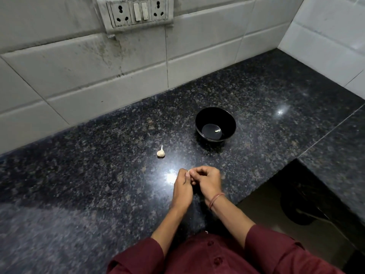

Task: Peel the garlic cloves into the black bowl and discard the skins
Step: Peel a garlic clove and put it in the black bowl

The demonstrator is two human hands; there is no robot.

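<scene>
A black bowl stands on the dark granite counter, with one pale peeled clove lying on its bottom. Left of the bowl a small garlic bulb with its stem up rests on the counter. Nearer to me, my left hand and my right hand are pressed together just above the counter, fingertips pinching a small garlic clove between them. Only a pale sliver of that clove shows; the rest is hidden by my fingers.
A white tiled wall with a socket panel runs behind the counter. At the right the counter ends in a step down to a lower area holding a dark round object. My maroon sleeves fill the bottom edge.
</scene>
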